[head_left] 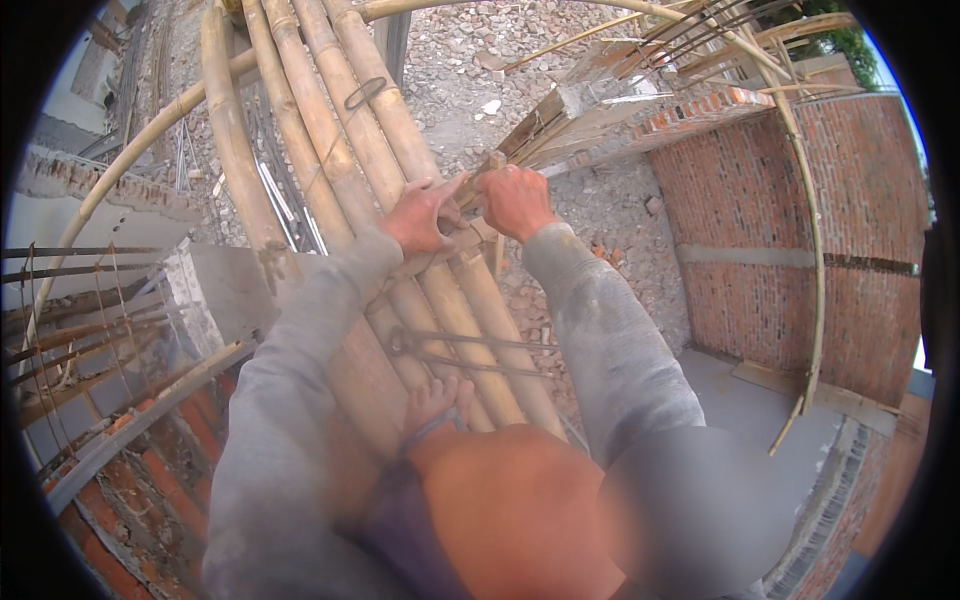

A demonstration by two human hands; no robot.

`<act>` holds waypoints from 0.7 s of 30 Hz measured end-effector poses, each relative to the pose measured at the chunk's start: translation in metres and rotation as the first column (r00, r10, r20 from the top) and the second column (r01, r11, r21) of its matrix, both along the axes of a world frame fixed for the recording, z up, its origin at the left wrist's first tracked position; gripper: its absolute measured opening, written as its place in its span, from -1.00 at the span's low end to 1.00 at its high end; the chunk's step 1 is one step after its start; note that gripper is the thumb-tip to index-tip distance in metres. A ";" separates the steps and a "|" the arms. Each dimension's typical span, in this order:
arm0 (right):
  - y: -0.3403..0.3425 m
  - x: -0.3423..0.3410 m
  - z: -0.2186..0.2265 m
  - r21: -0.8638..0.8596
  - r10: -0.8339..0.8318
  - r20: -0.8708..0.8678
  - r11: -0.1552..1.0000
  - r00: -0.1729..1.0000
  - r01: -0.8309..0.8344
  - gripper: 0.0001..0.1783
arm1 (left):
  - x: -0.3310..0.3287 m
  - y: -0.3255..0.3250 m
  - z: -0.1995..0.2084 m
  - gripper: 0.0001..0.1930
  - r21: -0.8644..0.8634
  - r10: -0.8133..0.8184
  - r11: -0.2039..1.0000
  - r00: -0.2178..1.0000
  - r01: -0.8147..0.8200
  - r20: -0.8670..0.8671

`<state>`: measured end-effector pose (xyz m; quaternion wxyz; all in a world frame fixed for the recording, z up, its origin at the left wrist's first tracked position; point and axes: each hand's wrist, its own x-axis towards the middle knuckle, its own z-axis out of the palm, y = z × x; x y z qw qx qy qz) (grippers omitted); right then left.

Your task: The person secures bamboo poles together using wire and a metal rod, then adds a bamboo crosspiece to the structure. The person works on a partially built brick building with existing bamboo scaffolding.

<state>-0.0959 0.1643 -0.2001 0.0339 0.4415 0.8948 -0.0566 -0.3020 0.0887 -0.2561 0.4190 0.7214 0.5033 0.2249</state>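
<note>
My right hand [515, 202] is closed in a fist around a narrow piece of wood [494, 161], whose end shows above the knuckles. Just left of it, my left hand [418, 218] is curled, thumb and fingers bent toward the same spot; what lies inside its grip is hard to make out. Both hands are over a row of bamboo poles [340, 150], where a wooden crosspiece lies partly hidden under the left hand. Nearer to me, thin bent metal rods [470, 340] lie across the bamboo. A wire loop [366, 93] rests on the poles farther off.
My foot [437, 402] stands on the bamboo. Broken brick rubble [460, 60] covers the ground far below. A brick wall [750, 190] rises at the right, with a curved bamboo pole [812, 240] before it. Rusty rebar [80, 265] juts out at the left.
</note>
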 end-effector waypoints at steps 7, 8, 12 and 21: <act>0.007 0.012 -0.016 -0.015 -0.033 0.001 0.999 0.999 0.033 -0.83 | 0.034 -0.017 -0.014 0.01 0.152 0.318 0.935 0.947 -0.320 0.040; 0.008 0.014 -0.018 -0.012 -0.042 0.002 0.999 0.999 0.042 -0.82 | 0.038 -0.019 -0.017 -0.04 0.212 0.346 0.914 0.938 -0.346 0.039; 0.010 0.018 -0.026 -0.120 -0.112 0.006 0.986 0.994 0.112 -0.67 | 0.039 -0.026 -0.027 -0.14 0.236 0.358 0.904 0.933 -0.357 0.043; -0.005 0.040 -0.009 -0.351 -0.237 -0.102 0.917 0.966 0.188 -0.74 | 0.017 -0.012 -0.023 -0.18 0.347 0.092 0.936 0.990 -0.049 -0.108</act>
